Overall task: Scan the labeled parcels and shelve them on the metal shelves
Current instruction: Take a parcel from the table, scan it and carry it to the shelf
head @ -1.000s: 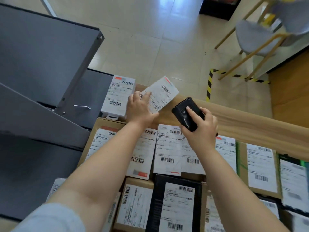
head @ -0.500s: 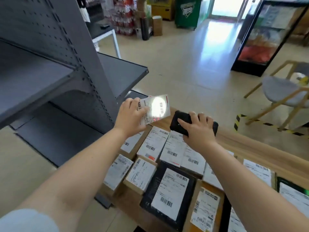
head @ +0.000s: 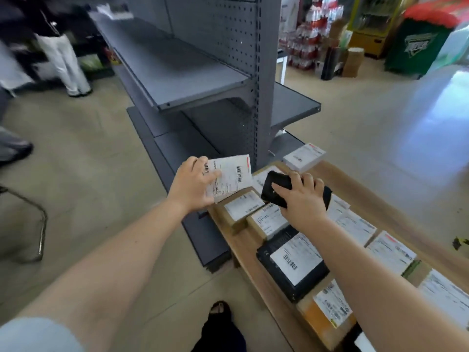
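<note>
left hand (head: 193, 184) grips parcel (head: 229, 177), label up, long axis toward shelf (head: 177, 69) | right hand (head: 302, 199) grips scanner (head: 276, 186)

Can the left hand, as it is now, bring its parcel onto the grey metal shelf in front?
Probably yes. The left hand grips the white parcel just below and in front of the shelf, whose board looks bare. Nothing stands between them; the right hand with the scanner stays off to the side.

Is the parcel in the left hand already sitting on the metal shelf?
No, the left hand holds the white parcel in the air, in front of the metal shelf.
</note>
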